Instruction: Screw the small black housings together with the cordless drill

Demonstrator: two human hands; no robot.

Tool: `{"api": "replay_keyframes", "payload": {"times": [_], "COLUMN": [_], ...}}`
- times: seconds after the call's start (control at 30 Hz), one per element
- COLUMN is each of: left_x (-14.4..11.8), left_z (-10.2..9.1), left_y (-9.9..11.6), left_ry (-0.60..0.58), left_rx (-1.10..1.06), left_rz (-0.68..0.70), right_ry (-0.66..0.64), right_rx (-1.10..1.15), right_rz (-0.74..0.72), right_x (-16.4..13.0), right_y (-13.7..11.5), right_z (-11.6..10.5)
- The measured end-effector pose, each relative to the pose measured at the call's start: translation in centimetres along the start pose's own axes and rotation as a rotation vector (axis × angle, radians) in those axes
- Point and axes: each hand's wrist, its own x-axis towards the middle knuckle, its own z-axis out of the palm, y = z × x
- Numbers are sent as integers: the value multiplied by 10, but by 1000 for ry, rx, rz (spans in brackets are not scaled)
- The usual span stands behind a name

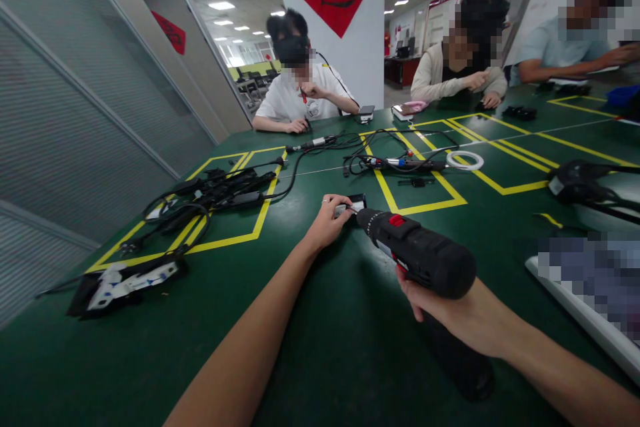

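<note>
Nearest the desk's (150, 353) near edge, the right hand (453, 310) is clenching the grip of a black cordless drill (417, 255) from below, holding it just above the green surface. The drill's long axis is running from lower right to upper left, its nose pointing away from the person toward the left hand (327, 220). That left hand is pinching a small black-and-silver part (351, 204) flat against the desk, right at the drill's tip. Farther out, a tangle of black cables and adapters (220, 190) is lying inside yellow tape boxes toward the left edge, and a white ring (465, 160) is sitting to the right. Along the far edge, three other people are sitting, their hands resting on the desk.
</note>
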Motion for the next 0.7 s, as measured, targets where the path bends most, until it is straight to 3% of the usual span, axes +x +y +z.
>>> {"api": "replay_keyframes", "payload": {"times": [0.3, 0.7], "left_x": [0, 0], "left_z": [0, 0], "left_y": [-1, -1], "left_ry": [-14, -14], "left_rx": [13, -1], "left_rz": [-14, -11], "right_ry": [8, 23], "right_rx": [45, 0], "right_rz": [-27, 44], "right_x": [1, -1], "right_y": [3, -1], "right_z": [0, 1]}}
